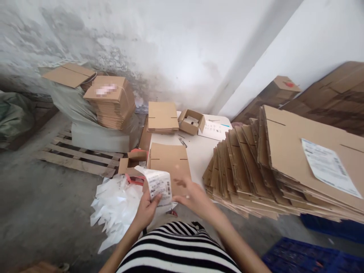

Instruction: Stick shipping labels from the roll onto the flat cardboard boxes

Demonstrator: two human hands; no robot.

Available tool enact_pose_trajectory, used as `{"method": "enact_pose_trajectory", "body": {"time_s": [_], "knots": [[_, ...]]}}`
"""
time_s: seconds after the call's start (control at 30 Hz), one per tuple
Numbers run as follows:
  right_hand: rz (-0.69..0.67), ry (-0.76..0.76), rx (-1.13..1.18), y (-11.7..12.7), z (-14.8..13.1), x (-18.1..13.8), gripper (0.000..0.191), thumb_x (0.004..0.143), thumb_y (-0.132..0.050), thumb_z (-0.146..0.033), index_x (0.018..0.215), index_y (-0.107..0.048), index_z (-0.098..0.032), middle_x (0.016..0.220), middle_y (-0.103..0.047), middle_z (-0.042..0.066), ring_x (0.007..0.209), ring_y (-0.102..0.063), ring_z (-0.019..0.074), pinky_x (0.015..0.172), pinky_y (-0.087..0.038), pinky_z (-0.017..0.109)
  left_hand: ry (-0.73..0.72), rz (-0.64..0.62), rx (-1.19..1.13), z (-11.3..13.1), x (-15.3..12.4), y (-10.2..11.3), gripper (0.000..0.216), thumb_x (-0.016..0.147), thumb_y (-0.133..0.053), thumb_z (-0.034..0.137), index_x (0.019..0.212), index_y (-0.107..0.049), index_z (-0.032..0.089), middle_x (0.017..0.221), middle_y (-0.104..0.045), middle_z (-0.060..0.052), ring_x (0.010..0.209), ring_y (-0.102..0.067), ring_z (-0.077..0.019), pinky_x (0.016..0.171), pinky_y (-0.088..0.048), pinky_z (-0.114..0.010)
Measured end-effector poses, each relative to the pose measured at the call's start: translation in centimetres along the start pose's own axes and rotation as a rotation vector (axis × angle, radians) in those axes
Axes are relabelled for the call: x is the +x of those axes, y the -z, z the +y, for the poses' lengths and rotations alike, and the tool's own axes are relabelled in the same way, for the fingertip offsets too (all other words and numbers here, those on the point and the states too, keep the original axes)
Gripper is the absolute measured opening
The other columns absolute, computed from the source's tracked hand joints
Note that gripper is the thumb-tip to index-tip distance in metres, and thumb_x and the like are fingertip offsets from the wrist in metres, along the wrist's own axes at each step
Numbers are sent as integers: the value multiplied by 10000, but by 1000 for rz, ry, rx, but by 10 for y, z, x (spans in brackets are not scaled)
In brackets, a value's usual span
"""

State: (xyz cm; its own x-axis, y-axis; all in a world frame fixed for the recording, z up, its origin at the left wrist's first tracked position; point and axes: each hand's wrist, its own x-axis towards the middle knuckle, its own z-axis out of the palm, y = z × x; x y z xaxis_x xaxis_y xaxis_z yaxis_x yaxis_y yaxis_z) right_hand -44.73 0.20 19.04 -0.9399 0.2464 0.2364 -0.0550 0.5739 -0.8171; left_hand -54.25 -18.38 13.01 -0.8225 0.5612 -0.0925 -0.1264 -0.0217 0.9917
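Observation:
My left hand (148, 208) is closed on printed label sheets (159, 187), with the thumb pressed on the front. The sheets stand tilted up, and their top left corner curls over. Just right of them is my right hand (192, 197), somewhat blurred, with thumb and fingers apart and nothing visible between them. Its thumb is close to the sheets' right edge; whether it touches them I cannot tell. Behind both hands, flat cardboard cartons (169, 153) lie on the white table (196, 155).
To the right, many folded cartons (241, 159) lean in a fanned pile, the front one bearing a label (330, 167). White backing paper (115, 208) is heaped at lower left. Farther back are another carton stack (162, 115), an open box (191, 122) and a wooden pallet (76, 155).

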Motion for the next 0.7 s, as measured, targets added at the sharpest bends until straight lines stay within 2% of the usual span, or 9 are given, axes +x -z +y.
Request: {"method": "enact_pose_trajectory", "body": {"time_s": [0.1, 0.2, 0.3, 0.37, 0.43, 0.53, 0.57, 0.63, 0.7], "knots": [[3, 61, 23, -18, 1, 8, 267, 879, -551, -153, 1130, -589, -234, 996, -674, 31, 902, -629, 175, 808, -510, 316, 125, -194, -170, 17, -2, 3, 497, 757, -710, 450, 1132, -685, 125, 1176, -692, -157, 1192, -569, -342, 1045, -398, -455], [31, 158, 10, -35, 7, 8, 198, 898, -494, -109, 998, -620, -224, 954, -678, 31, 916, -625, 178, 808, -486, 305, 267, -207, -536, 30, 1, 10, 639, 786, -567, 638, 1101, -690, 96, 1125, -707, -178, 1168, -586, -350, 1012, -429, -479], [-58, 282, 16, -48, 5, 4, 182, 909, -505, -121, 996, -627, -225, 946, -660, 44, 925, -595, 181, 814, -471, 312, 397, -35, -690, 28, 10, 7, 485, 877, -530, 467, 1088, -672, 54, 1083, -716, -194, 1118, -626, -323, 990, -459, -455], [-88, 317, 20, -46, -3, 3, 127, 907, -528, -151, 909, -636, -218, 916, -621, 57, 915, -560, 190, 800, -461, 321, 451, 177, -629, 13, 18, 9, 374, 885, -541, 324, 1082, -663, 31, 1047, -722, -205, 1061, -658, -314, 956, -491, -440], [-88, 294, 71, -32, -8, 9, 113, 909, -533, -195, 828, -612, -208, 897, -581, 59, 907, -534, 194, 798, -448, 327, 453, 455, -516, -7, 26, 20, 359, 899, -515, 286, 1109, -642, 25, 1026, -722, -212, 1012, -680, -308, 905, -526, -428], [78, 147, 252, -3, 8, 34, 150, 943, -464, -300, 844, -533, -210, 855, -546, 32, 834, -528, 169, 770, -439, 300, 435, 729, -400, -36, 31, 52, 385, 966, -355, 215, 1290, -500, 68, 1138, -685, -200, 1041, -674, -242, 890, -534, -376], [163, 61, 261, 3, 21, 46, 173, 949, -435, -343, 862, -507, -212, 836, -535, 21, 794, -520, 159, 743, -437, 284, 425, 771, -373, -43, 30, 63, 392, 980, -316, 215, 1325, -464, 102, 1170, -675, -185, 1046, -672, -220, 886, -535, -359], [261, -133, 147, 3, 55, 70, 235, 926, -431, -429, 882, -484, -204, 795, -519, 10, 724, -496, 152, 687, -431, 268, 416, 762, -336, -53, 28, 76, 373, 987, -320, 235, 1313, -476, 143, 1168, -681, -161, 1026, -681, -205, 875, -541, -346], [200, -275, -22, -13, 89, 87, 309, 862, -504, -491, 880, -512, -183, 785, -536, 19, 725, -500, 166, 695, -433, 282, 418, 671, -308, -60, 26, 75, 325, 974, -392, 256, 1238, -544, 143, 1108, -710, -148, 996, -694, -215, 873, -543, -357]]}}
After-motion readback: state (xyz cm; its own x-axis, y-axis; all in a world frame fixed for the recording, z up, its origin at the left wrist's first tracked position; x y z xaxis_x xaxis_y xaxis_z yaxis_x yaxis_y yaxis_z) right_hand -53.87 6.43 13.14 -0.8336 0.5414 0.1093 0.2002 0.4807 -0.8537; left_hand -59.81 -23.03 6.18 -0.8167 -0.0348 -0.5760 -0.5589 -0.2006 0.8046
